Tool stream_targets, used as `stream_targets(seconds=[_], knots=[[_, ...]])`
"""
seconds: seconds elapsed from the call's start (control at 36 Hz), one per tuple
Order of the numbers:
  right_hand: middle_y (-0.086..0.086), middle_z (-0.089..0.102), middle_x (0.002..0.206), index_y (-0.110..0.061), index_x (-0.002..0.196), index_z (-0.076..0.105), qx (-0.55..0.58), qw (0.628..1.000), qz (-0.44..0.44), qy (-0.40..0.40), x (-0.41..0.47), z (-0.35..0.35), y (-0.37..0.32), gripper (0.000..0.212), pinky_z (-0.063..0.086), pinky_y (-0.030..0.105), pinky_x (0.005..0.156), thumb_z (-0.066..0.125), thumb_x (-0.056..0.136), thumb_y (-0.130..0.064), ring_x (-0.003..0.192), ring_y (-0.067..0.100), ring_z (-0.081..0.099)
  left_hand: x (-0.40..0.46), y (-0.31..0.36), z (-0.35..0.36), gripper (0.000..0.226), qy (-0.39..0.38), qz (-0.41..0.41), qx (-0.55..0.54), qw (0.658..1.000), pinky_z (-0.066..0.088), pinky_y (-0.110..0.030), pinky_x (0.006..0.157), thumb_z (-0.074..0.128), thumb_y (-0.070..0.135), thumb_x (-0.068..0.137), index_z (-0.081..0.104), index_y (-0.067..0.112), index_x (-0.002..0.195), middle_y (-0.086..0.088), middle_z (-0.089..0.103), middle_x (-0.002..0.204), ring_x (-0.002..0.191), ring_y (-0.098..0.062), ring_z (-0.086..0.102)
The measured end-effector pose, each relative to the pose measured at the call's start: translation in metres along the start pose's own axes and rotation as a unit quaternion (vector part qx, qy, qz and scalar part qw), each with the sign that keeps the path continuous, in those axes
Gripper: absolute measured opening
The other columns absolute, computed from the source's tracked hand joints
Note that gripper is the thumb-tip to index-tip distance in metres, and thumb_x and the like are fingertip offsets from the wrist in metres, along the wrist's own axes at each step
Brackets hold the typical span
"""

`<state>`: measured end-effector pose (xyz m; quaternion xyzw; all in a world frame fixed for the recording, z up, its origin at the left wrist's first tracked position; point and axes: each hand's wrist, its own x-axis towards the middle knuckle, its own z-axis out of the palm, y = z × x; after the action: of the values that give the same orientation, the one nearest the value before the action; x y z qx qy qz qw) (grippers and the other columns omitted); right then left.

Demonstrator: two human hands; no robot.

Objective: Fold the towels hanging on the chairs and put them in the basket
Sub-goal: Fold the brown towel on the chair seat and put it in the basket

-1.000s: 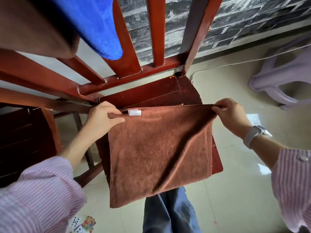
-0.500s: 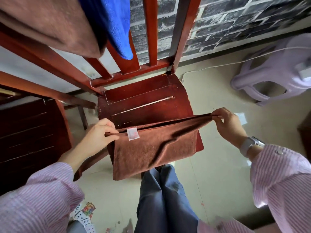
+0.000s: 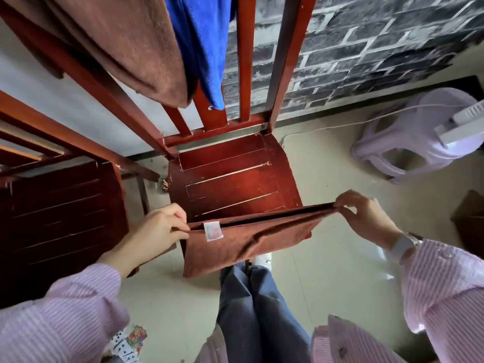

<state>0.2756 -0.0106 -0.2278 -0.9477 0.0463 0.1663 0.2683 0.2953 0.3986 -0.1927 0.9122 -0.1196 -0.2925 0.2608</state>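
**Brown towel held taut over the chair seat**

Head view: the left hand (image 3: 157, 231) and right hand (image 3: 366, 218) each pinch 1 top corner of a folded brown towel (image 3: 248, 244), stretched between them above the front edge of a red wooden chair (image 3: 235, 176). On the chair back hang another brown towel (image 3: 125, 45) and a blue towel (image 3: 201, 43).

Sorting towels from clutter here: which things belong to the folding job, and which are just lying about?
Job: brown towel pinched by left hand and right hand; hanging brown towel; blue towel; chair.
Lying about: plastic stool; playing cards; white cable.
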Motion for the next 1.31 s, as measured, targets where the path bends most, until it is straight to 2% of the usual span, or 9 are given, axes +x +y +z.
stream_targets(seconds=[0.14, 0.22, 0.47, 0.58, 0.75, 0.94, 1.03, 1.19, 1.31], knots=[[0.005, 0.059, 0.084, 0.0, 0.086, 0.064, 0.071, 0.996, 0.03, 0.041, -0.001, -0.007, -0.016, 0.008, 0.033, 0.011, 0.064, 0.057, 0.084, 0.003, 0.077, 0.02, 0.056, -0.002, 0.003, -0.011, 0.011, 0.033, -0.038, -0.051, 0.997, 0.032, 0.003, 0.075, 0.07, 0.004, 0.076, 0.074, 0.004, 0.086, 0.008, 0.06, 0.087, 0.081, 0.003, 0.054], [0.006, 0.059, 0.085, -0.001, 0.088, 0.064, 0.08, 0.994, 0.031, 0.064, 0.0, -0.013, -0.022, 0.009, 0.034, 0.007, 0.062, 0.056, 0.084, 0.003, 0.077, 0.021, 0.055, -0.006, 0.007, -0.023, 0.016, 0.038, -0.024, -0.047, 0.998, 0.032, -0.003, 0.082, 0.06, 0.004, 0.085, 0.072, 0.004, 0.095, 0.012, 0.059, 0.093, 0.086, 0.003, 0.054], [0.006, 0.059, 0.081, 0.002, 0.086, 0.065, 0.102, 0.987, -0.011, 0.122, 0.006, -0.046, -0.044, 0.005, 0.039, 0.011, 0.071, 0.062, 0.082, 0.002, 0.074, 0.022, 0.054, -0.018, 0.024, -0.054, 0.027, 0.178, -0.018, -0.091, 0.98, 0.038, 0.001, 0.081, 0.072, 0.005, 0.074, 0.069, 0.032, 0.074, 0.044, 0.058, 0.082, 0.083, 0.015, 0.056], [0.01, 0.06, 0.08, 0.004, 0.084, 0.065, 0.08, 0.986, -0.047, 0.14, 0.01, -0.064, -0.055, 0.006, 0.036, 0.014, 0.071, 0.063, 0.079, 0.006, 0.071, 0.022, 0.054, -0.02, 0.033, -0.067, 0.01, 0.224, -0.004, -0.047, 0.973, 0.045, -0.008, 0.08, 0.073, 0.005, 0.072, 0.075, 0.011, 0.079, 0.028, 0.062, 0.073, 0.081, 0.008, 0.059], [0.005, 0.055, 0.08, 0.005, 0.084, 0.065, 0.07, 0.982, -0.071, 0.162, 0.018, -0.09, -0.069, 0.006, 0.034, 0.006, 0.067, 0.063, 0.079, 0.007, 0.071, 0.02, 0.051, -0.02, 0.047, -0.09, 0.009, 0.236, 0.002, -0.011, 0.972, 0.046, -0.025, 0.079, 0.07, 0.007, 0.077, 0.073, 0.009, 0.085, 0.003, 0.067, 0.082, 0.079, -0.012, 0.062], [0.011, 0.062, 0.08, 0.004, 0.087, 0.064, 0.079, 0.979, -0.073, 0.172, 0.028, -0.112, -0.082, 0.007, 0.036, 0.01, 0.064, 0.062, 0.08, 0.006, 0.074, 0.021, 0.054, -0.021, 0.056, -0.112, 0.012, 0.259, -0.026, -0.01, 0.965, 0.035, -0.002, 0.075, 0.062, 0.003, 0.082, 0.072, 0.01, 0.087, 0.012, 0.062, 0.082, 0.083, -0.007, 0.056], [0.011, 0.062, 0.084, 0.0, 0.088, 0.063, 0.099, 0.978, -0.074, 0.171, 0.033, -0.124, -0.088, 0.009, 0.039, 0.001, 0.07, 0.061, 0.081, 0.004, 0.075, 0.016, 0.056, -0.023, 0.062, -0.123, 0.014, 0.281, -0.01, 0.005, 0.96, 0.04, -0.015, 0.08, 0.061, 0.0, 0.082, 0.072, 0.007, 0.088, 0.001, 0.066, 0.086, 0.081, -0.009, 0.058], [0.01, 0.061, 0.085, -0.003, 0.088, 0.062, 0.119, 0.974, -0.079, 0.178, 0.04, -0.145, -0.105, 0.008, 0.036, -0.003, 0.067, 0.061, 0.081, 0.003, 0.077, 0.019, 0.054, -0.021, 0.061, -0.142, 0.014, 0.321, 0.023, 0.008, 0.947, 0.033, 0.006, 0.075, 0.068, -0.006, 0.074, 0.072, 0.005, 0.082, 0.041, 0.056, 0.072, 0.074, 0.022, 0.051], [0.001, 0.058, 0.08, -0.008, 0.092, 0.059, 0.123, 0.972, -0.063, 0.191, 0.042, -0.154, -0.107, 0.014, 0.034, -0.003, 0.06, 0.064, 0.08, -0.002, 0.068, 0.008, 0.052, -0.018, 0.066, -0.15, 0.014, 0.349, 0.041, -0.019, 0.936, 0.033, 0.007, 0.074, 0.07, -0.008, 0.072, 0.073, 0.002, 0.082, 0.004, 0.069, 0.08, 0.074, 0.026, 0.051]])
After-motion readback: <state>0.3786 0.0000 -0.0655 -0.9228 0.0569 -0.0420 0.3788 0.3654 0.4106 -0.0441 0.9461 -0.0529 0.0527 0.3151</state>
